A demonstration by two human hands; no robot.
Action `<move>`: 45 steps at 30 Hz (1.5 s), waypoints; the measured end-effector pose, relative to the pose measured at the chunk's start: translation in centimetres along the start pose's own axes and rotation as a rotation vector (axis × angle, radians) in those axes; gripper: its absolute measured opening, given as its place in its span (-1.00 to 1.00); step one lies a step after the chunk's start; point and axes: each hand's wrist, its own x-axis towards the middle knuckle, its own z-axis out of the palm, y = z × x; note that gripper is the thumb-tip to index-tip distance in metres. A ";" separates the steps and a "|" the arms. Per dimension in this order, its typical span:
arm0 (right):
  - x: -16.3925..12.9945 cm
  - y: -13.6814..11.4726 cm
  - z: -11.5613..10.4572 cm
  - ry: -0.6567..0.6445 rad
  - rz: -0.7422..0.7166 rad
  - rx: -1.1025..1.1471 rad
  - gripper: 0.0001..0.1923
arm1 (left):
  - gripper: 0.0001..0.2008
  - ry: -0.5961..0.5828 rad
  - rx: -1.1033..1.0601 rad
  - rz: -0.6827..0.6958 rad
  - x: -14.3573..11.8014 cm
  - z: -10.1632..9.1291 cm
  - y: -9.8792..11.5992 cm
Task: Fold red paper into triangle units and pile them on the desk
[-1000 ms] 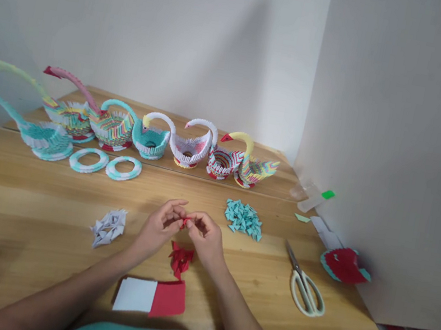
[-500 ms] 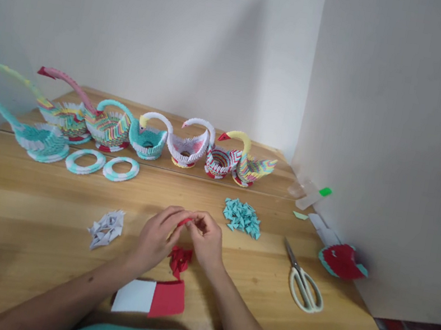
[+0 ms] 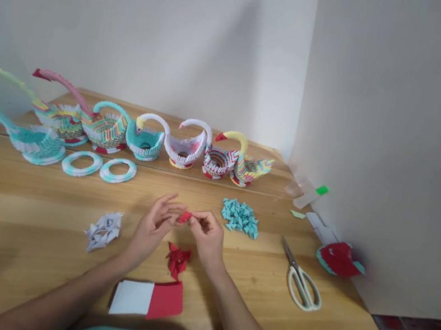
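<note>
Between the fingertips of my right hand (image 3: pixel 207 238) is a small folded piece of red paper (image 3: pixel 184 217). My left hand (image 3: pixel 151 228) is at the left side of this piece with its fingers stretched out and apart; whether a fingertip touches the paper is hard to make out. Just below the hands lies a little pile of folded red paper pieces (image 3: pixel 177 260). Nearer to me are a stack of white paper slips (image 3: pixel 131 297) and, against it, a stack of red paper slips (image 3: pixel 166 299).
Folded white pieces (image 3: pixel 103 231) lie to the left, a heap of teal triangles (image 3: pixel 240 217) to the right. Scissors (image 3: pixel 302 282) lie farther right. Several paper swans (image 3: pixel 144 143) and two paper rings (image 3: pixel 118 170) stand or lie along the back. A wall (image 3: pixel 359 127) bounds the right side.
My left hand has loosened from the red paper and its fingers have spread. The right hand keeps its pinch on the piece. The whole view has shifted slightly.
</note>
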 end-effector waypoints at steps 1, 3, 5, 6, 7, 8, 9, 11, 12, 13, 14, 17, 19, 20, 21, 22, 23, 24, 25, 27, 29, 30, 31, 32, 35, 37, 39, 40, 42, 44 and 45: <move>0.0 0.1 0.0 0.012 0.001 0.010 -0.90 | -0.47 0.001 -0.027 -0.035 0.1 0.0 0.0; 0.0 0.2 0.0 0.037 0.000 0.022 -0.89 | -0.50 0.000 -0.019 -0.104 0.3 -0.1 -0.3; 0.0 0.3 0.1 0.054 -0.005 0.024 -0.89 | -0.59 -0.015 0.034 -0.154 0.4 -0.1 -0.7; 0.0 0.3 0.1 0.059 -0.005 0.023 -0.89 | -0.63 -0.023 0.065 -0.164 0.4 0.0 -0.8; -0.1 0.3 0.1 0.062 -0.005 0.022 -0.89 | -0.66 -0.025 0.096 -0.161 0.3 0.0 -0.9; -0.1 0.3 0.1 0.062 -0.007 0.021 -0.89 | -0.67 -0.020 0.125 -0.149 0.2 0.0 -0.9; -0.1 0.3 0.2 0.062 -0.011 0.021 -0.89 | -0.69 -0.008 0.151 -0.135 0.1 0.0 -0.9; -0.2 0.3 0.2 0.059 -0.033 0.013 -0.91 | -0.70 0.023 0.193 -0.118 -0.1 0.1 -0.7; -0.3 0.3 0.3 0.054 -0.049 0.001 -0.92 | -0.70 0.037 0.204 -0.115 -0.1 0.1 -0.5; -0.3 0.3 0.3 0.049 -0.064 -0.014 -0.93 | -0.71 0.047 0.211 -0.112 -0.2 0.1 -0.4; -0.4 0.3 0.4 0.045 -0.079 -0.030 -0.94 | -0.71 0.052 0.214 -0.107 -0.1 0.1 -0.3; -0.7 0.3 0.6 0.042 -0.113 -0.063 -0.90 | -0.74 0.059 0.223 -0.088 0.0 0.0 -0.1; -0.7 0.4 0.6 0.034 -0.128 -0.070 -0.75 | -0.75 0.063 0.231 -0.079 0.0 0.1 0.0; -0.7 0.4 0.6 0.027 -0.137 -0.077 -0.67 | -0.76 0.065 0.233 -0.077 0.0 0.1 0.0; -0.7 0.5 0.6 0.018 -0.149 -0.089 -0.62 | -0.76 0.065 0.235 -0.077 0.0 0.1 0.0; -0.7 0.5 0.6 0.008 -0.166 -0.105 -0.58 | -0.76 0.066 0.234 -0.079 0.0 0.1 0.0; -0.8 0.4 0.6 -0.002 -0.186 -0.123 -0.58 | -0.76 0.067 0.231 -0.082 0.0 0.1 0.0; -0.8 0.4 0.6 -0.013 -0.205 -0.140 -0.58 | -0.76 0.068 0.224 -0.084 0.0 0.1 0.0; -0.8 0.4 0.6 -0.026 -0.222 -0.153 -0.60 | -0.77 0.068 0.215 -0.083 0.0 0.1 0.0; -0.9 0.2 0.7 -0.049 -0.235 -0.163 -0.65 | -0.79 0.065 0.193 -0.073 0.0 0.0 -0.1; -1.0 0.1 0.8 -0.062 -0.215 -0.141 -0.69 | -0.81 0.058 0.172 -0.069 0.2 -0.1 -0.2; -1.0 0.1 0.9 -0.071 -0.189 -0.110 -0.70 | -0.81 0.057 0.159 -0.074 0.3 -0.2 -0.3; -1.0 0.1 0.9 -0.089 -0.150 -0.065 -0.70 | -0.81 0.058 0.145 -0.084 0.5 -0.4 -0.4; -0.9 0.0 0.8 -0.115 -0.099 -0.011 -0.70 | -0.82 0.060 0.129 -0.099 0.6 -0.5 -0.4; -0.5 -0.2 0.4 -0.190 0.061 0.142 -0.75 | -0.81 0.030 0.101 -0.156 0.9 -0.7 -0.5; -0.2 -0.3 0.1 -0.193 0.136 0.198 -0.79 | -0.80 -0.022 0.111 -0.181 0.9 -0.7 -0.4; 0.0 -0.4 -0.2 -0.204 0.207 0.249 -0.77 | -0.82 -0.059 0.155 -0.167 0.7 -0.6 -0.2; 0.1 -0.4 -0.2 -0.221 0.242 0.274 -0.76 | -0.84 -0.063 0.201 -0.144 0.6 -0.5 -0.1; 0.1 -0.3 -0.2 -0.252 0.291 0.301 -0.74 | -0.88 -0.044 0.329 -0.081 0.4 -0.5 0.1; 0.0 -0.3 -0.1 -0.249 0.293 0.284 -0.73 | -0.91 -0.031 0.426 -0.040 0.4 -0.6 0.3; 0.0 -0.3 -0.1 -0.237 0.280 0.269 -0.73 | -0.91 -0.038 0.427 -0.038 0.4 -0.6 0.3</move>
